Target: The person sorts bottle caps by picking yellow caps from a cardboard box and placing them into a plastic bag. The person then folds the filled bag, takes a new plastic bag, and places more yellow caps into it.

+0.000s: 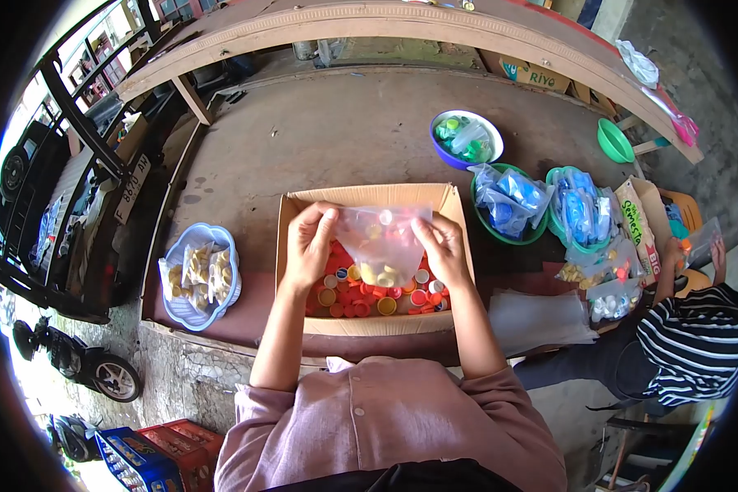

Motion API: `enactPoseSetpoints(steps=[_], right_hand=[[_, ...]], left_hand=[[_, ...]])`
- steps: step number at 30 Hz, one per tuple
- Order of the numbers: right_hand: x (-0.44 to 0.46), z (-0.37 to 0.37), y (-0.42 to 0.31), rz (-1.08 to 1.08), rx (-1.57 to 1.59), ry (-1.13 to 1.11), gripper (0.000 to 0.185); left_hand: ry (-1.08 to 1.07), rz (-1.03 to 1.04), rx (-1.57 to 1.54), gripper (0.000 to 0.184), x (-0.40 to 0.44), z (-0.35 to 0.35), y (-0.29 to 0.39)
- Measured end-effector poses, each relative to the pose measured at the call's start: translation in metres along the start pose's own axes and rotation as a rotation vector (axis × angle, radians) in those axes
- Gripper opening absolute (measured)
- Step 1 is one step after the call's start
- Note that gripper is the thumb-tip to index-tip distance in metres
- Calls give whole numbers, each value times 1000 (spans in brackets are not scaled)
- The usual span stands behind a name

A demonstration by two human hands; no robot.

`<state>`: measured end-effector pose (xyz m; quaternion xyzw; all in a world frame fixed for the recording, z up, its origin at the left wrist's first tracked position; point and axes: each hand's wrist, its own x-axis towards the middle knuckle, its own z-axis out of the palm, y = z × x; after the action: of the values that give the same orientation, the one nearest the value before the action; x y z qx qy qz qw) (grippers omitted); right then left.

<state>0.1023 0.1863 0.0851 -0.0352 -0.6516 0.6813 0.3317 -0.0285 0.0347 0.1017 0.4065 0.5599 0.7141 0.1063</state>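
Left hand [310, 246] and right hand [445, 252] pinch bag [381, 246] over box [377, 327] at surface [320, 139] near edge; likely bagging caps [361, 309], next needs mouth upright.

Clear bag stretched above a box of bottle caps

The clear plastic bag [383, 238] hangs spread and slightly wrinkled, pinched at both upper corners, its body narrowing downward. Pale yellow rounds show at its lower end; whether they sit inside or behind the film is unclear. Below it, loose bottle caps [357, 309], mostly red and orange with some yellow and white, lie jumbled in an open-topped brown cardboard box [377, 326].
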Motion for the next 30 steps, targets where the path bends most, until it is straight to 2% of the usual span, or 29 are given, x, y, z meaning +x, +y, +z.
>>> enactPoseSetpoints(steps=[2, 4, 6, 8, 9, 10, 12, 14, 16, 17, 18, 19, 20, 21, 22, 23, 24, 25, 27, 29, 30], right_hand=[[3, -3, -4, -34, -31, 11, 17], [5, -17, 7, -58, -212, 13, 16], [4, -19, 3, -150, -171, -112, 22], [4, -8, 2, -245, -345, -186, 30], [-1, -12, 30, -153, -313, -208, 35], [-5, -20, 45, -58, -580, -332, 30], [-16, -17, 60, -11, -404, -263, 23], [-20, -17, 62, -60, -378, -252, 17], [-22, -16, 64, 186, -3, -249, 17], [-22, -17, 66, 190, -2, -249, 17], [-21, -18, 69, 202, 20, -254, 17], [-19, -20, 72, 212, 41, -259, 16], [-17, -21, 73, 222, 62, -265, 16], [-16, -19, 57, 259, 128, -268, 17], [-15, -20, 58, 256, 126, -268, 17], [-15, -21, 59, 275, 134, -225, 19], [-14, -22, 62, 295, 142, -181, 21], [-14, -23, 66, 297, 141, -180, 21], [-9, -26, 78, 275, -21, -153, 26], [-6, -28, 94, 315, -100, -148, 30], [-2, -29, 101, 315, -100, -149, 30]], left_hand=[[-23, -20, 33, 11, 3, -6, 7], [-129, -74, 135, 9, 9, -17, 20], [-116, -49, 168, 10, 13, -12, 34], [-141, -67, 344, 11, 16, -11, 40], [-141, -73, 343, 11, 15, -8, 45], [-94, -35, 368, 12, 17, -3, 52], [-28, 17, 424, 20, 22, -5, 61], [89, 67, 342, 35, 19, -10, 54], [197, 244, -76, 49, 13, -4, 31], [114, 128, -230, 58, 8, -7, 17], [149, -10, -294, 69, 3, -7, -12], [-92, -138, -232, 80, -5, -31, -63], [-183, -372, -174, 90, -17, -25, -63], [-184, -352, -204, 93, -33, -18, -77], [-215, -396, -186, 88, -44, -16, -89], [-212, -454, -148, 64, -52, -5, -77], [-256, -425, -163, 34, -55, 0, -87], [-247, -458, -137, 25, -54, 0, -96], [-233, -491, -112, 19, -55, 1, -110], [25, -450, -231, 19, -48, 16, -98], [27, -450, -232, 19, -43, 15, -98]])
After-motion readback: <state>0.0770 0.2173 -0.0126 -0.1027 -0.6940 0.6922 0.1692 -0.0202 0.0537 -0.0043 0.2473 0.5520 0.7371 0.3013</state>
